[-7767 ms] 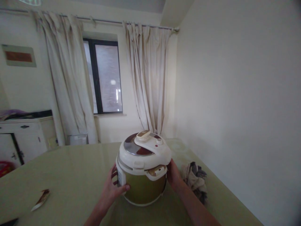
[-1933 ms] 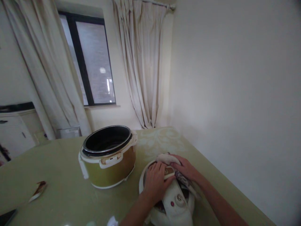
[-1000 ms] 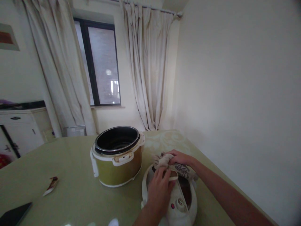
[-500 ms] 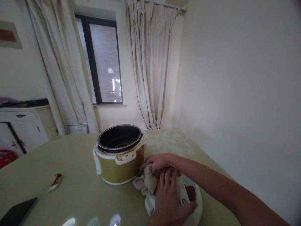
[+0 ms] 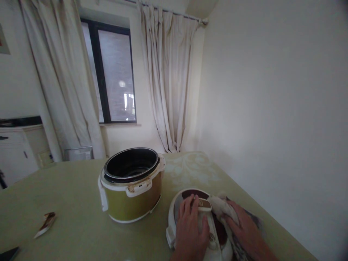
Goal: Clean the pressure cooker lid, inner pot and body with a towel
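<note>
LH braced on pressure cooker lid, RH w/ cloth on it.
Lid (image 5: 213,219) lies top-up on green tabletop (image 5: 78,197), right of & apart from cooker base (image 5: 133,203), which stands upright w/ dark inner pot (image 5: 132,165) seated inside. LH (image 5: 191,228) open, not clenched: palm down on lid's left part, fingertips by lid handle (image 5: 204,204), thumb extended alongside. RH (image 5: 241,226) grasping bunched cloth (image 5: 223,209) at lid's right side; cloth touches lid, part hangs down past its right edge. Far left of tbl: small brown-&-white item (image 5: 45,224), can't ID, plus corner of dark flat obj (image 5: 9,253), cut off by frame. Bkgd: window (image 5: 116,76) btwn two pale curtains (image 5: 170,72).
</note>
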